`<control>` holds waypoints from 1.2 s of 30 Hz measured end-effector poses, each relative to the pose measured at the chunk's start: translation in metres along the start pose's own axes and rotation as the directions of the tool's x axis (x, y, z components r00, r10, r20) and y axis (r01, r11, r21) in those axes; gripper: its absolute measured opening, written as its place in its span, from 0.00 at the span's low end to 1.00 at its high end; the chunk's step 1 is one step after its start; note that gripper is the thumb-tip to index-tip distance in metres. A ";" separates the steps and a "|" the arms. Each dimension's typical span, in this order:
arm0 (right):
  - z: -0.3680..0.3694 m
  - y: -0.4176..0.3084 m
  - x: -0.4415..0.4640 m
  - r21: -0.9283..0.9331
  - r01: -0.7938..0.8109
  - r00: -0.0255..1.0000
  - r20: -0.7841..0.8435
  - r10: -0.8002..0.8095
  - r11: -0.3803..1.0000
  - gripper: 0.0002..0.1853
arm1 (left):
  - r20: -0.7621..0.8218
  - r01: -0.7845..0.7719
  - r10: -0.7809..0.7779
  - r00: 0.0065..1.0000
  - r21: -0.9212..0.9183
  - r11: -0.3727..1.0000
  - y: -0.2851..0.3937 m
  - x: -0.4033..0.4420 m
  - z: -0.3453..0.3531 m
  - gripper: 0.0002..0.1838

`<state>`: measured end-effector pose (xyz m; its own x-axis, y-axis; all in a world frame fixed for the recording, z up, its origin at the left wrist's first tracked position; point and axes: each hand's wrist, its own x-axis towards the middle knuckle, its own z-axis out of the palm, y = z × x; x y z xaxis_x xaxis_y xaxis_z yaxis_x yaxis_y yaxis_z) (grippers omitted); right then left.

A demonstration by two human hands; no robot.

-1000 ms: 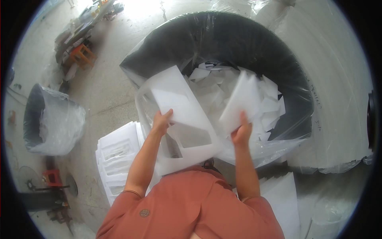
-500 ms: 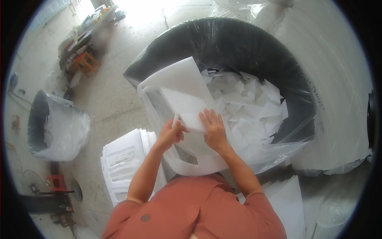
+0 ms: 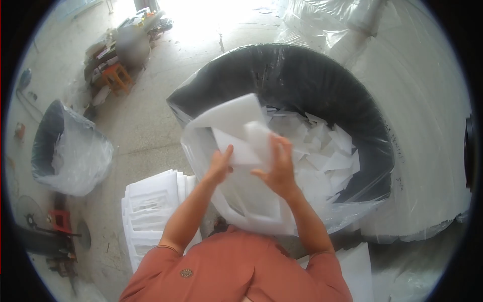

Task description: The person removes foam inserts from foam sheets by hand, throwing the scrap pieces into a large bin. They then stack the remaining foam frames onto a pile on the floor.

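A white foam sheet with cut-out openings [image 3: 231, 113] lies in front of me, leaning over the near rim of a large dark bin [image 3: 322, 68]. My left hand [image 3: 220, 163] is closed on the sheet near its middle, thumb on top. My right hand [image 3: 279, 166] is closed on a loose white foam piece [image 3: 259, 138], lifted just over the sheet and blurred by motion. Beyond it, many white foam scraps [image 3: 327, 156] fill the bottom of the bin.
A stack of cut white sheets [image 3: 151, 206] lies at lower left, and more sheets [image 3: 354, 267] at lower right. A smaller plastic-lined bin [image 3: 83, 156] stands at left. An orange stool [image 3: 116, 78] is farther back. Large plastic-wrapped material [image 3: 417, 131] flanks the right.
My right hand came back from over the scraps to the sheet, pressed flat there, and now holds up a foam piece. My left hand stays at the sheet. The view has tilted upward.
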<state>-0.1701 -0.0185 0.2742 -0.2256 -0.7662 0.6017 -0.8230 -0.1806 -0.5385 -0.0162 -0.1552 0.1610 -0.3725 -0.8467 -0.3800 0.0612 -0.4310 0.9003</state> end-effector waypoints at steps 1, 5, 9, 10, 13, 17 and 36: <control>0.008 0.001 -0.003 -0.108 0.032 0.998 0.062 -0.025 0.994 0.37 | 0.043 0.031 -0.032 0.999 0.025 0.999 -0.008 -0.008 0.009 0.30; 0.049 0.053 -0.026 -0.350 0.132 0.991 0.079 -0.111 0.927 0.40 | 0.306 -0.088 0.049 0.951 0.116 0.989 0.011 -0.057 0.018 0.32; 0.043 0.055 -0.026 -0.254 0.161 0.987 0.059 -0.150 0.954 0.39 | 0.302 0.005 -0.005 0.953 0.001 1.000 0.007 -0.060 -0.008 0.31; 0.045 0.054 -0.026 -0.209 0.182 0.982 0.091 -0.167 0.961 0.38 | 0.232 -0.010 0.027 0.972 -0.076 0.997 0.008 -0.055 -0.010 0.30; 0.046 0.048 -0.029 -0.063 0.223 0.961 0.184 -0.208 0.973 0.36 | 0.000 -0.044 0.045 0.999 -0.247 0.968 0.026 -0.017 -0.021 0.24; 0.024 0.030 -0.028 0.109 0.099 0.945 0.302 -0.128 0.989 0.32 | -0.138 -0.114 0.078 0.987 -0.281 0.953 0.019 0.003 -0.030 0.23; 0.045 0.055 -0.022 -0.486 0.252 0.962 0.218 -0.164 0.837 0.43 | 0.167 0.085 -0.067 0.984 -0.098 0.992 0.008 -0.057 0.022 0.32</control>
<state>-0.1869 -0.0390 0.2047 0.0309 -0.8419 0.5388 -0.9989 -0.0446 -0.0125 -0.0150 -0.1039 0.1946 -0.5251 -0.7516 -0.3991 0.1201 -0.5297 0.8396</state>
